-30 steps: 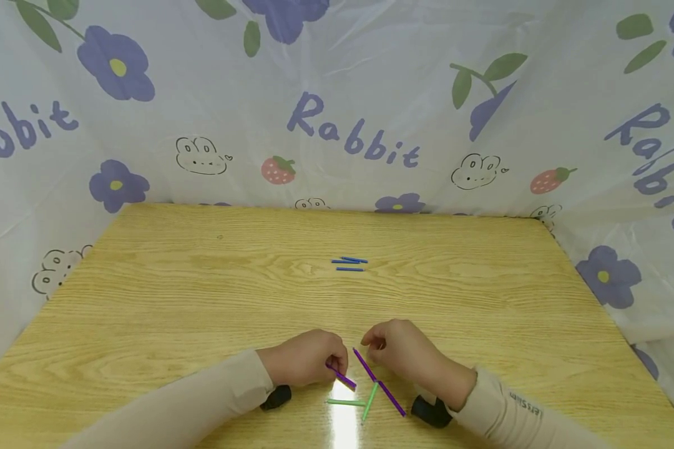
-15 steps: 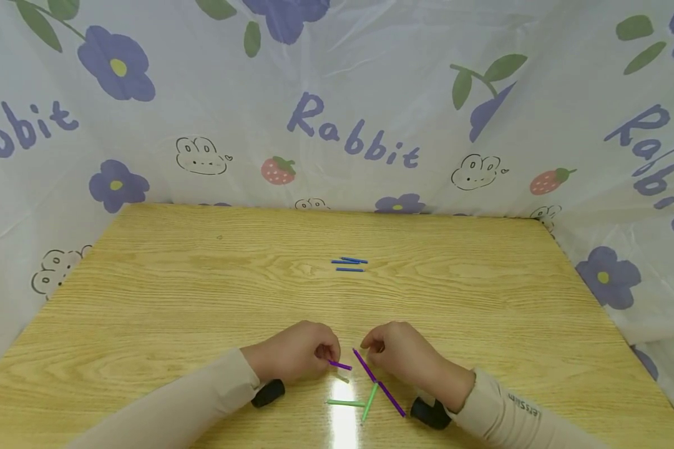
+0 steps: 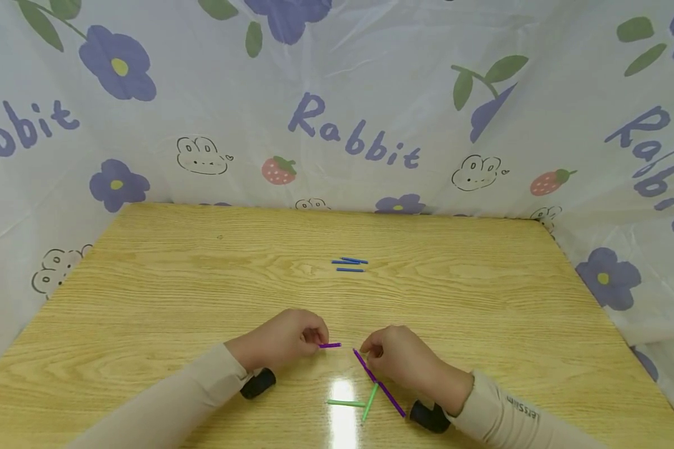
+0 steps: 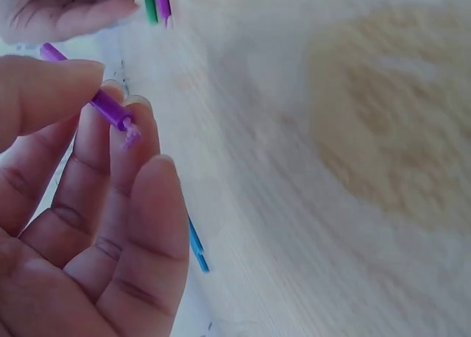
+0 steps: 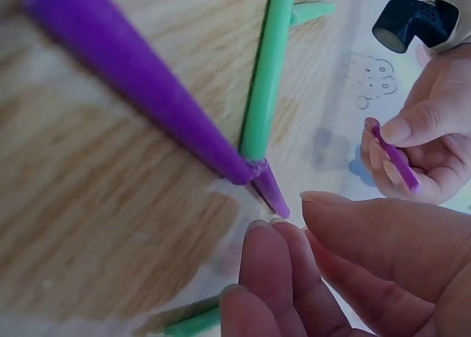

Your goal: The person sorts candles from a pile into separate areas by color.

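Observation:
My left hand point(image 3: 281, 338) pinches a thin purple candle point(image 3: 331, 345) between thumb and fingers, above the wooden table. Its pale wick end shows in the left wrist view. My right hand point(image 3: 402, 358) is low over the table, fingers loosely curled, their tips close to the far end of a purple candle point(image 3: 365, 365). Whether they touch it I cannot tell. A second purple candle point(image 3: 392, 400) continues that line towards me. From their meeting place a green candle point(image 3: 371, 402) slants off, and another green candle point(image 3: 346, 403) meets it on the left.
Several blue candles point(image 3: 350, 269) lie farther back on the table point(image 3: 202, 280). In the right wrist view, one more green candle point(image 5: 193, 322) shows partly behind the right fingers. A printed curtain point(image 3: 230, 112) stands behind the table.
My left hand has moved away and to the left with its purple candle, which has swung from slanted to nearly level across. My right hand and the lying candles have hardly moved.

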Motion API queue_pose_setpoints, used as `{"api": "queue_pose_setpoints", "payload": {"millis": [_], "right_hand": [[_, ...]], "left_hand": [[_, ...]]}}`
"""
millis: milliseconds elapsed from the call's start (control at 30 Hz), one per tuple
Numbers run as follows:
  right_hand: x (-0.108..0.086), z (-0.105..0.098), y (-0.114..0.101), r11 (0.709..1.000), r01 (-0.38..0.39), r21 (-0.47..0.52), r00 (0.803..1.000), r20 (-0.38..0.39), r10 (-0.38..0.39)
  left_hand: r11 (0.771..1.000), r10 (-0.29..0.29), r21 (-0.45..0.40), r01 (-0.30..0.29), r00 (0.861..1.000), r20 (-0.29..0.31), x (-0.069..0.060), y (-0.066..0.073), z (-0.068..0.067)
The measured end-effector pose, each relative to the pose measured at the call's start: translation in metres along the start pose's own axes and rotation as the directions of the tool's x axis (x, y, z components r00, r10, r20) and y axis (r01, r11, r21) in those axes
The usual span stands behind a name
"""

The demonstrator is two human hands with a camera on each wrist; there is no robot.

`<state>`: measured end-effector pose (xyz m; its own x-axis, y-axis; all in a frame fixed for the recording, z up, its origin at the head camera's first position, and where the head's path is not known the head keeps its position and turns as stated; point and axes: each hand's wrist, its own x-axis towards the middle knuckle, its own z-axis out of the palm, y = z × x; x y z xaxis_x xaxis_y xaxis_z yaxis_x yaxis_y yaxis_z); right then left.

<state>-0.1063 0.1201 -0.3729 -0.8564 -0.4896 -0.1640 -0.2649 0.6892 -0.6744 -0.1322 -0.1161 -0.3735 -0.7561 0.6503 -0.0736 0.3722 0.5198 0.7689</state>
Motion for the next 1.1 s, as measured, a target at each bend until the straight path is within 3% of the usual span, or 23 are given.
{"api": "queue_pose_setpoints", "payload": {"millis": [333,667,833,1100], "right_hand": [[-0.002,0.002,0.001,1.000,-0.025,0.015,0.999,0.027,0.024],[-0.002,0.005,0.002,1.000,-0.017,-0.001,0.999,0.031,0.017],[-0.001,0.005,0.001,1.000,-0.017,-0.002,0.999,0.032,0.017],[-0.001,0.005,0.003,1.000,-0.010,0.001,0.999,0.031,0.010]], "left_hand": [[0.996,-0.083,-0.045,0.081,0.996,-0.033,-0.003,-0.005,-0.008],[0.991,-0.130,-0.056,0.124,0.982,-0.136,-0.005,-0.013,-0.018],[0.979,-0.198,-0.081,0.186,0.962,-0.189,-0.005,-0.021,-0.024],[0.954,-0.297,-0.128,0.271,0.912,-0.284,-0.005,-0.031,-0.033]]}}
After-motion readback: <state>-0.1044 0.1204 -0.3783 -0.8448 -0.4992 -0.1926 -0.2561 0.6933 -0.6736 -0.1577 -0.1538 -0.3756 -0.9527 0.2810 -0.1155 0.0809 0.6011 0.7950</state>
